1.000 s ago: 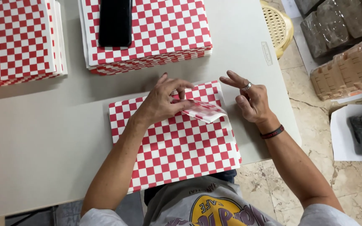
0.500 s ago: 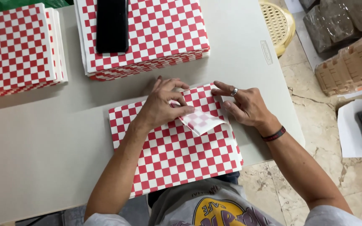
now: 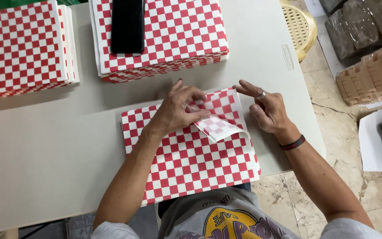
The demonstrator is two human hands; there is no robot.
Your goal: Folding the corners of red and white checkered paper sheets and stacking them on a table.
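A red-and-white checkered paper sheet lies on the grey table in front of me. Its far right corner is folded over toward the middle, showing the paler underside. My left hand presses on the sheet and pinches the folded flap with thumb and fingers. Just right of the sheet's far corner, my right hand, with a ring and a dark wristband, has its fingers spread and holds nothing.
Two stacks of the same checkered paper stand at the table's far side, one at left and one in the middle with a black phone on it. A yellow plastic stool and wrapped bundles sit right of the table.
The folded corner has been drawn further onto the sheet under my left hand. My right hand let go of the paper edge and moved slightly right.
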